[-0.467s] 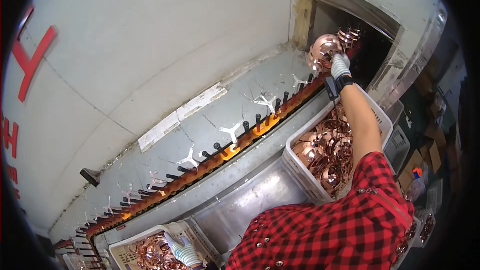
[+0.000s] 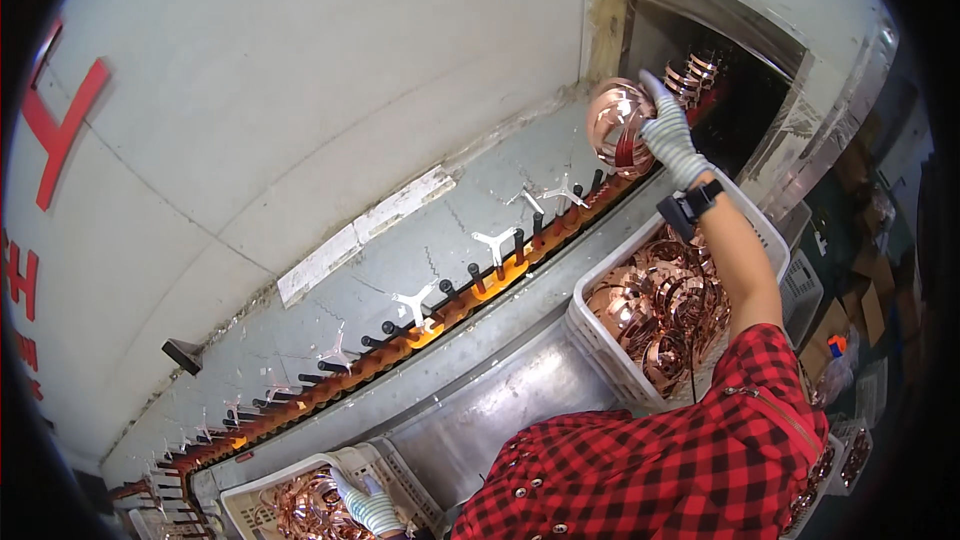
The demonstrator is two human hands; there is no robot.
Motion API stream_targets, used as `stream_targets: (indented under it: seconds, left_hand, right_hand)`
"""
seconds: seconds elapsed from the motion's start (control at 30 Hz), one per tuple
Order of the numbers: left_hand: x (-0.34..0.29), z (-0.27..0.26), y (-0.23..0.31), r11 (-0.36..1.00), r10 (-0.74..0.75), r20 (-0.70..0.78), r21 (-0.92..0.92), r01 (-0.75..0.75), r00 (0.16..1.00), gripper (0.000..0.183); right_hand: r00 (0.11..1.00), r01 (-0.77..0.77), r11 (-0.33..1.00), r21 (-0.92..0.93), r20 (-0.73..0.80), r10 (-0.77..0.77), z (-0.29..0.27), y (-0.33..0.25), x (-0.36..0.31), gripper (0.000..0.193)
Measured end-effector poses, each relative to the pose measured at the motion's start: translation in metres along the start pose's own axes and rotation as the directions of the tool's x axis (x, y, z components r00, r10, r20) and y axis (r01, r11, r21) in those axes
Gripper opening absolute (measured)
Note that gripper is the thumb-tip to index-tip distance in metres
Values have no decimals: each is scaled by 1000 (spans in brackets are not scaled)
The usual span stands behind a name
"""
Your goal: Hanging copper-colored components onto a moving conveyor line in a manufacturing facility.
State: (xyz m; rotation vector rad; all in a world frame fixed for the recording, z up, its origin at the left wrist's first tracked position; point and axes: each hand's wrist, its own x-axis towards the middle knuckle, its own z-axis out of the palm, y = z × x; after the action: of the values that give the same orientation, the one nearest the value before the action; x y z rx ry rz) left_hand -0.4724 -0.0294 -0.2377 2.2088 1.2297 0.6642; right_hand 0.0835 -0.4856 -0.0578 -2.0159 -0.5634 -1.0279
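Observation:
My right hand (image 2: 672,143), in a white striped glove, grips the right side of a shiny copper-coloured rounded shell (image 2: 612,130). The shell is at the far right end of the rack line, by the dark opening, and the fingers behind it are partly hidden. My left hand (image 2: 368,508), in a similar glove, lies with fingers apart over thin copper-coloured pieces (image 2: 305,505) in the lower white basket (image 2: 240,493).
A conveyor line (image 2: 370,365) with black pegs and white three-armed holders (image 2: 497,245) runs diagonally along the wall. More curved copper pieces (image 2: 702,70) hang in the opening (image 2: 745,100). A white crate (image 2: 580,325) of copper shells stands below my right arm, beside a metal tray (image 2: 490,415).
The holders on the conveyor have shifted left and down. My right hand and the copper shell have moved slightly left, out from the opening. My left hand has barely moved.

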Motion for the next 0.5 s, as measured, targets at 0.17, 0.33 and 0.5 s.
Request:
stream_targets:
  seconds: [0.17,0.33,0.5]
  left_hand:
    - [-4,-9,22,931,200,-44,319,-176,979,65]
    - [-3,-10,25,952,192,-59,252,-172,980,64]
    - [-7,-16,36,938,149,-54,323,-124,987,65]
  right_hand:
    - [947,-224,669,709,-5,322,-28,26,58,22]
    - [522,-576,153,803,217,825,-55,203,71,41]
    - [726,-476,845,-243,435,533,22,271,-7,32]
